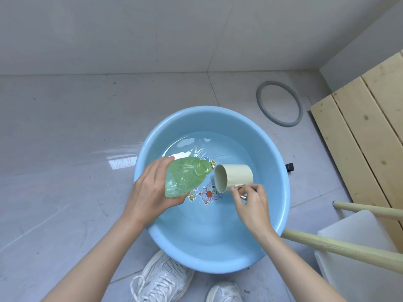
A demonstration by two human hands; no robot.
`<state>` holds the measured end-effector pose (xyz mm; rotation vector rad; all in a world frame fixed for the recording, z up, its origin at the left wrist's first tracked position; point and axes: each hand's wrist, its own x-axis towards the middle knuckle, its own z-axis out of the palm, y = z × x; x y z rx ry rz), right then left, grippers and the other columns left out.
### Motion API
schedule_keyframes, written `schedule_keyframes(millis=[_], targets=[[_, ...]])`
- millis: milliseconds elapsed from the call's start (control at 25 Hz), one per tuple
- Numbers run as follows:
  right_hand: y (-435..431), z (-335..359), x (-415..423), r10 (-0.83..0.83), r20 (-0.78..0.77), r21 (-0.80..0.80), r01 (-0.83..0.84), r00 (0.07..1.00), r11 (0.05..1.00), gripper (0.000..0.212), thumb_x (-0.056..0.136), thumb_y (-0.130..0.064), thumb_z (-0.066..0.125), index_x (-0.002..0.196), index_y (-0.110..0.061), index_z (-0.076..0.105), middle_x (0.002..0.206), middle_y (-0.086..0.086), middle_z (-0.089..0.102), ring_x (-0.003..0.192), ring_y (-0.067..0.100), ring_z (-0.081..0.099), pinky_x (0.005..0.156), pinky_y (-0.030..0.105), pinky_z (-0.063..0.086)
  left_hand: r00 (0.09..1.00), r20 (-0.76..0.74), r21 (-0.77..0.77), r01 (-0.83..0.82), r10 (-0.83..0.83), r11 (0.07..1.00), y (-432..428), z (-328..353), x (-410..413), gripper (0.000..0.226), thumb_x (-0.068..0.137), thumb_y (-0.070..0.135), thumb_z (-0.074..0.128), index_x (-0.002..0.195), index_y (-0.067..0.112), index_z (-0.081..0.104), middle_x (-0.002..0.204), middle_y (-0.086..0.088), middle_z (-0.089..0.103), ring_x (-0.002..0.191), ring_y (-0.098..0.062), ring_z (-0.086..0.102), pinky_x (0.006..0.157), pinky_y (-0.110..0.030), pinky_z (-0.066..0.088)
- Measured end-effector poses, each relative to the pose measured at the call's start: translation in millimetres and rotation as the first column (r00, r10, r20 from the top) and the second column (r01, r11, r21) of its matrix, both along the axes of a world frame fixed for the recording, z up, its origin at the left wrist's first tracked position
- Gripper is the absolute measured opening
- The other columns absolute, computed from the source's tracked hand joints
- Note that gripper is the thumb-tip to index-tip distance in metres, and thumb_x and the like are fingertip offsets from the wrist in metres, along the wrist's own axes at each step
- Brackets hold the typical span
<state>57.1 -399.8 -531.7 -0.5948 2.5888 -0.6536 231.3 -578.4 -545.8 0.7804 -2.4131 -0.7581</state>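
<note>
My left hand (150,188) grips the tilted green detergent bottle (185,176), right hand (250,198) pinching the cream mug (235,177) handle, so I squeeze gently, spout at its mouth.

The grey tiled floor (65,131) under me carries the blue basin (209,118), a grey ring (258,99) beyond it, and my white sneakers (163,277) by its near edge.

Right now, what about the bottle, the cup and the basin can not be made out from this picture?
Head view, green bottle: whether liquid leaves its mouth is too small to tell.
Head view, cup: its handle is mostly covered by fingers of the right hand.
Head view, cartoon print on the basin floor: partly hidden by bottle and cup.
Head view, white shoes: cut off by the bottom edge.
</note>
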Motion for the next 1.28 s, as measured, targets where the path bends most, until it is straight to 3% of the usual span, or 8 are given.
schedule_keyframes(millis=[120,440,640,800,880,1040,1120,1280], targets=[[-3.3,-16.6,-0.9,0.017,0.007,0.055,-0.017,1.000,0.998,0.024,0.090,-0.032,0.062,0.072,-0.016,0.056,0.104,0.005,0.048,0.110,0.026,0.047,0.096,0.035,0.042,1.000,0.026,-0.011,0.003,-0.003,1.000,0.7,-1.5,-0.5,0.082,0.056,0.035,0.089,0.120,0.003,0.050,0.114,-0.011,0.061,0.108,-0.021,0.050,0.090,-0.025,0.037],[-7.4,-29.4,-3.9,0.023,-0.084,0.106,-0.014,0.996,0.994,0.025,0.089,-0.033,0.062,0.080,-0.010,0.061,0.107,0.008,0.053,0.106,0.030,0.050,0.082,0.032,0.040,0.993,0.120,-0.018,-0.008,0.010,1.000,1.3,1.2,-1.6,0.079,0.055,0.035,0.090,0.117,0.002,0.053,0.113,-0.010,0.061,0.104,-0.026,0.056,0.087,-0.027,0.039],[-5.0,-30.7,-1.5,0.040,-0.144,0.081,-0.029,0.989,0.996,0.026,0.087,-0.033,0.066,0.078,-0.009,0.066,0.103,0.012,0.060,0.101,0.033,0.053,0.078,0.033,0.040,0.988,0.153,-0.033,-0.009,0.014,0.999,2.6,5.4,-3.5,0.073,0.062,0.047,0.073,0.117,0.002,0.054,0.112,-0.010,0.062,0.103,-0.020,0.052,0.085,-0.027,0.039],[-3.1,-33.4,3.7,0.160,-0.196,0.115,-0.140,0.967,0.983,0.028,0.070,-0.027,0.083,0.066,-0.009,0.063,0.082,0.014,0.062,0.077,0.037,0.061,0.059,0.034,0.048,0.979,0.205,-0.043,0.000,0.009,0.999,2.5,5.4,-3.1,0.080,0.055,0.039,0.089,0.117,0.003,0.054,0.112,-0.010,0.062,0.101,-0.027,0.059,0.085,-0.028,0.038],[-2.5,-31.8,3.9,0.190,-0.203,0.118,-0.169,0.960,0.979,0.031,0.065,-0.028,0.086,0.064,-0.009,0.061,0.079,0.013,0.062,0.070,0.036,0.061,0.054,0.033,0.048,0.979,0.203,-0.029,0.001,0.005,1.000,2.7,7.3,-4.1,0.079,0.053,0.035,0.090,0.117,0.006,0.052,0.112,-0.008,0.061,0.101,-0.021,0.054,0.083,-0.026,0.038],[1.6,-22.4,-0.7,0.172,-0.275,0.017,-0.174,0.946,0.985,0.027,0.078,-0.034,0.069,0.072,-0.008,0.061,0.088,0.012,0.062,0.077,0.035,0.061,0.061,0.036,0.050,0.980,0.198,0.047,0.008,-0.017,0.999,1.5,16.7,-5.4,0.073,0.059,0.054,0.064,0.113,0.008,0.053,0.108,-0.002,0.060,0.097,-0.014,0.051,0.080,-0.018,0.036],[4.2,-14.1,-5.4,0.145,-0.283,-0.058,-0.167,0.948,0.984,0.031,0.082,-0.038,0.056,0.076,-0.008,0.060,0.091,0.009,0.061,0.080,0.033,0.058,0.066,0.036,0.049,0.979,0.201,0.099,-0.005,-0.015,0.995,0.7,20.8,-6.0,0.075,0.056,0.057,0.063,0.114,0.010,0.052,0.108,0.001,0.058,0.095,-0.013,0.051,0.076,-0.014,0.034],[9.9,15.9,-10.9,0.127,-0.184,-0.166,-0.158,0.975,0.973,0.017,0.089,-0.026,0.063,0.091,-0.009,0.061,0.099,0.000,0.058,0.096,0.023,0.053,0.079,0.021,0.033,0.985,0.170,0.175,-0.042,0.012,0.984,4.8,40.5,-11.1,0.076,0.053,0.056,0.073,0.113,0.018,0.048,0.107,0.007,0.058,0.093,-0.007,0.051,0.070,-0.013,0.030]])
